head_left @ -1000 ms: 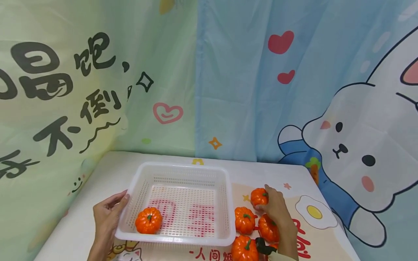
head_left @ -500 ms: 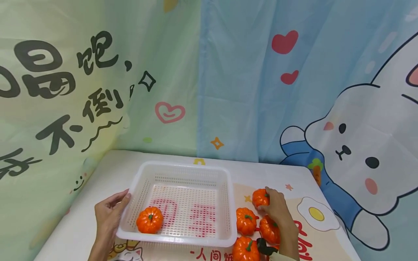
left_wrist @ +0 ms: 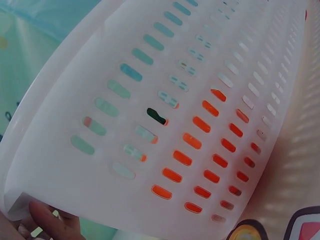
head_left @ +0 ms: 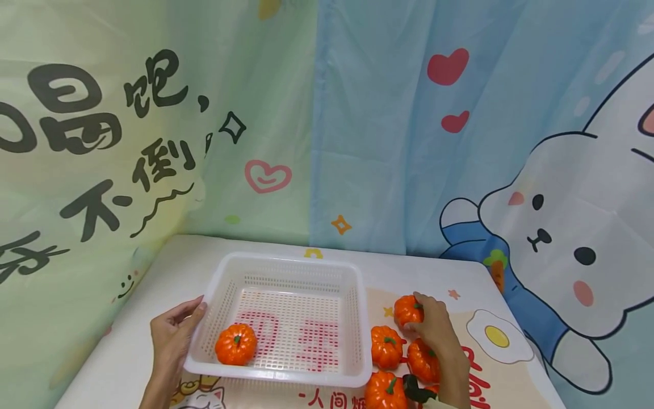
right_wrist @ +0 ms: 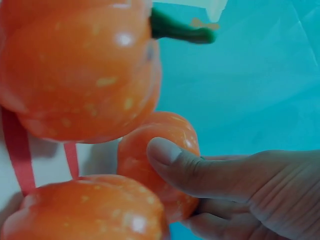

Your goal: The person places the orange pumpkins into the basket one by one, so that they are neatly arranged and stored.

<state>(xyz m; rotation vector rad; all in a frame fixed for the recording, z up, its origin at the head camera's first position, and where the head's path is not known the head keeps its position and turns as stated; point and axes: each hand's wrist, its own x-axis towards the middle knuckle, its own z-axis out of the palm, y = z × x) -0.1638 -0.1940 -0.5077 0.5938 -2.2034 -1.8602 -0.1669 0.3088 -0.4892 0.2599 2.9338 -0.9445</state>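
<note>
My left hand [head_left: 174, 335] is at the left side of a white plastic basket [head_left: 278, 376], gripping its rim; in the left wrist view its fingers [left_wrist: 52, 222] show at the basket's corner. One orange toy pumpkin [head_left: 236, 344] with a green stem sits inside the basket, at its near left. To the right of the basket, my right hand [head_left: 434, 324] holds another toy pumpkin [head_left: 407, 311] on the table. The right wrist view shows the thumb [right_wrist: 187, 170] lying across that pumpkin, the other fingers partly hidden behind it.
Several more toy pumpkins [head_left: 386, 347] lie between the basket and my right forearm, close to the held one. The table [head_left: 409, 272] has a printed cover. A curtain [head_left: 357, 142] with cartoon prints hangs behind it.
The head view has shifted slightly, so the scene sits a little farther right in it. Both hands keep their hold, and the basket and pumpkins stay in place.
</note>
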